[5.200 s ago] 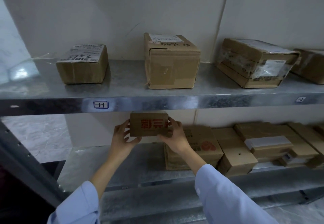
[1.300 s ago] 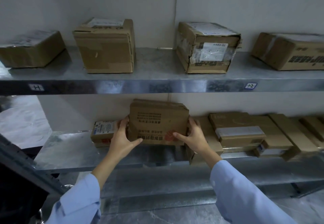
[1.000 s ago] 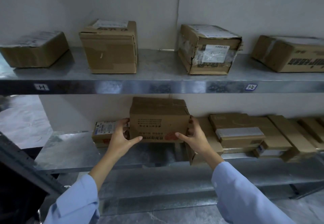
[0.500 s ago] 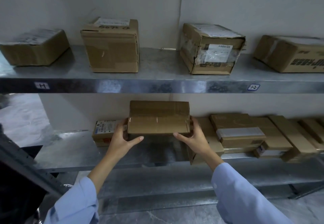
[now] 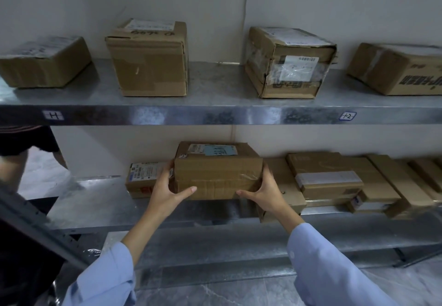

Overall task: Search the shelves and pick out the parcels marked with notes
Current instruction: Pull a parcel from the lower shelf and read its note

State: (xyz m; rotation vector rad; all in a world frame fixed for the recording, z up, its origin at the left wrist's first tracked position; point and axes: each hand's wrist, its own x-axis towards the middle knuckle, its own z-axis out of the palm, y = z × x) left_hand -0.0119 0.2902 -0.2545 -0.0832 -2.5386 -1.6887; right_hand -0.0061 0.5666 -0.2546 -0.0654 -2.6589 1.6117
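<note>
I hold a brown cardboard parcel [image 5: 216, 176] in front of the lower shelf [image 5: 95, 207]. My left hand [image 5: 167, 189] grips its left end and my right hand [image 5: 265, 192] grips its right end, thumbs under the front. Its top face shows a white label and a light blue note [image 5: 220, 150] with handwriting. A small flat parcel [image 5: 143, 179] with a white label lies on the shelf just left of it.
The upper shelf [image 5: 215, 114] carries several cardboard boxes, among them a taped box [image 5: 287, 63] and a tall box [image 5: 149, 59]. Flat parcels [image 5: 334, 179] are stacked on the lower shelf to the right. A person's dark sleeve [image 5: 26, 138] shows at the left edge.
I have turned the parcel over in both hands; its printed side rotated away and the top with the blue note now faces up. A person's arm has come in at the left.
</note>
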